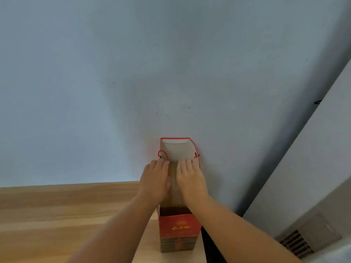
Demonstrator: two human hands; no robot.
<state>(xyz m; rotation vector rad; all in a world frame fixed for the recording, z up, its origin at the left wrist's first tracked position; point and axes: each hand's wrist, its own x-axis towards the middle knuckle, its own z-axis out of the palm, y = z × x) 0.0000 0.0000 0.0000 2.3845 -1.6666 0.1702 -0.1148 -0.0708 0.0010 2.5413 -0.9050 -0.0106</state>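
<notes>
Head view: left hand (156,179) and right hand (191,180) press red paper bag (179,225).
Hands side by side mid-bag, fingers straight and flat, gripping nothing.

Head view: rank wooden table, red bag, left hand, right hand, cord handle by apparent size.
1. wooden table
2. red bag
3. left hand and right hand: look alike, unranked
4. cord handle

Even, soft daylight, moderately bright; no glare. A broad soft shadow darkens the wall (218,92) toward the right. Overall image soft and slightly blurred, detail smeared. Wide-angle distortion bends straight lines at the edges; counter (57,215) edge tilts.
</notes>
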